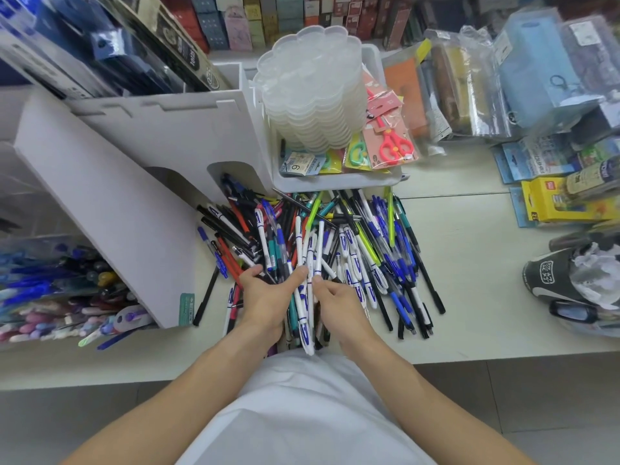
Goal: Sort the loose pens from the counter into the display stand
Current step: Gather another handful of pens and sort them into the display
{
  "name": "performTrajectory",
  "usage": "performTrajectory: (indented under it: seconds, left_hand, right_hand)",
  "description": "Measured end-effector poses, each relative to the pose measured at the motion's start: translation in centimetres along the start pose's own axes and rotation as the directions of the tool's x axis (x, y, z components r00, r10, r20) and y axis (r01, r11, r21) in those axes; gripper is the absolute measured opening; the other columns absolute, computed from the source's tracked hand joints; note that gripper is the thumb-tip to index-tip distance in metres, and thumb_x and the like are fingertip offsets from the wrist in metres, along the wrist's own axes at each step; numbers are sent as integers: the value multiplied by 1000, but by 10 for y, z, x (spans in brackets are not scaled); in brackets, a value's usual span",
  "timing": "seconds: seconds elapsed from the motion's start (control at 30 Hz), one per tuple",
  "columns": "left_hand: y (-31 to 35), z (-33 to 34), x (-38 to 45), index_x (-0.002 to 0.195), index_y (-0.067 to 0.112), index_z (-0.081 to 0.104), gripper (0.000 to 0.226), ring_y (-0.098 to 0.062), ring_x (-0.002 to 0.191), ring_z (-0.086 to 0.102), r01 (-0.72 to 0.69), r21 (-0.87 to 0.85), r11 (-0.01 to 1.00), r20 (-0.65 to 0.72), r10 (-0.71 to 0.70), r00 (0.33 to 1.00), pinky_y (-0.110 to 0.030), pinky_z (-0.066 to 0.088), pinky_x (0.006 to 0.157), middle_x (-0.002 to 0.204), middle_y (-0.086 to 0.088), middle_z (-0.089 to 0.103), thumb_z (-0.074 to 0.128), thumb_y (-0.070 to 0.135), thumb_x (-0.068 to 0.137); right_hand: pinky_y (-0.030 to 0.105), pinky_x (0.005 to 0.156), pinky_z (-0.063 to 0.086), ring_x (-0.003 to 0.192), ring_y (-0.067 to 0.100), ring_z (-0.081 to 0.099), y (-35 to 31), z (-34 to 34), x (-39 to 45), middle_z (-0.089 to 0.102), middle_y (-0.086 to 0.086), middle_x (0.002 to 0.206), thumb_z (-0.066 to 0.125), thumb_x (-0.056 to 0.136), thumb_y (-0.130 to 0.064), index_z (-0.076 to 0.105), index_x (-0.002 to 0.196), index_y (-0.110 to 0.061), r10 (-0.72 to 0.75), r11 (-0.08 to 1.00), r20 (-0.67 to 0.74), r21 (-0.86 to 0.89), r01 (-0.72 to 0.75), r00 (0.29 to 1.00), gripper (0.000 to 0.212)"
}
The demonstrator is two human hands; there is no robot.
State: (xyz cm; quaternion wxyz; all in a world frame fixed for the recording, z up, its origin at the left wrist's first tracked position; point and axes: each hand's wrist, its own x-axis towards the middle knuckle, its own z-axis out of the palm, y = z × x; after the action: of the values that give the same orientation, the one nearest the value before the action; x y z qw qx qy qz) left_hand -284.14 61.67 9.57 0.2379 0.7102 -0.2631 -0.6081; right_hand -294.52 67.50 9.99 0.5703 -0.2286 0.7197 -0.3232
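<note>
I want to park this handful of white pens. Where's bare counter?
Bare white counter lies right of the loose pen pile, short of the black cap. Another strip runs along the near edge, before the white display stand. Everywhere behind is crowded.

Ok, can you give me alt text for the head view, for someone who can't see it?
Both hands work at the near edge of a large pile of loose pens on a pale counter: the left hand and right hand together hold a bundle of white pens. A white display stand stands to the left, with a tray of packaged scissors behind the pile.
</note>
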Motion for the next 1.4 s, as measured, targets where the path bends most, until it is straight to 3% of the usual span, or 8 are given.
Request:
performTrajectory:
  seconds: [0.3,0.43,0.63,0.73,0.9,1.1,1.23,1.4]
  left_hand:
    - [0,-14,2,141,34,43,119,-25,120,61,-43,257,966,250,-23,968,-50,49,103,133,-1,64,87,77,40]
    - [12,-21,-5,133,29,50,98,-29,108,69,14,137,990,258,-49,965,-53,53,96,116,-3,73,91,63,51]
    - [25,-27,-12,124,14,58,46,-30,88,75,69,20,997,324,-71,943,-46,60,81,98,-14,77,77,30,85]
    - [30,-32,-11,122,14,59,44,-25,81,75,40,6,999,324,-40,945,-38,61,71,94,-10,77,78,27,84]
    - [32,-42,-14,121,12,58,47,-25,83,74,-70,44,997,330,52,943,-40,59,76,96,-9,76,81,20,81]
    - [38,-46,-27,108,4,60,47,-27,56,61,-8,56,998,491,-20,871,-33,51,53,73,-15,65,79,14,67]
    - [41,-37,-35,101,-5,58,16,-25,53,63,85,123,989,565,-140,813,-30,53,48,66,-16,65,63,-5,86]
    - [33,-36,-37,119,0,62,38,-24,69,71,182,54,982,552,-181,814,-31,56,53,86,-19,73,73,0,83]
  right_hand:
    - [47,67,58,54,14,64,-8,-6,0,68,2,62,54,105,-22,75,82,-11,-68,996,19,61,67,998,32]
    - [32,81,59,69,9,75,-14,-13,-2,77,0,72,70,96,-34,68,114,-23,-146,988,9,-57,146,989,22]
    - [32,54,43,44,13,42,-32,-13,-12,55,10,52,63,99,-43,68,63,-8,-335,870,51,-366,330,941,50]
    - [42,65,46,58,23,50,-37,-12,-18,61,15,65,62,100,-33,74,76,-8,-385,834,115,-381,399,916,37]
    - [42,77,55,81,32,66,-45,-21,-15,75,11,86,77,90,-28,82,94,-27,-310,933,209,-122,339,928,7]
    - [43,95,56,105,31,68,-32,-21,16,68,21,124,81,82,-30,56,133,-8,-117,872,285,489,-39,951,61]
    - [55,100,54,108,35,69,-38,3,23,69,23,122,77,87,-11,60,129,-3,-217,858,208,506,85,954,46]
    - [55,91,58,105,39,71,-32,12,25,73,18,114,68,90,5,56,125,-8,-120,893,65,444,79,991,39]
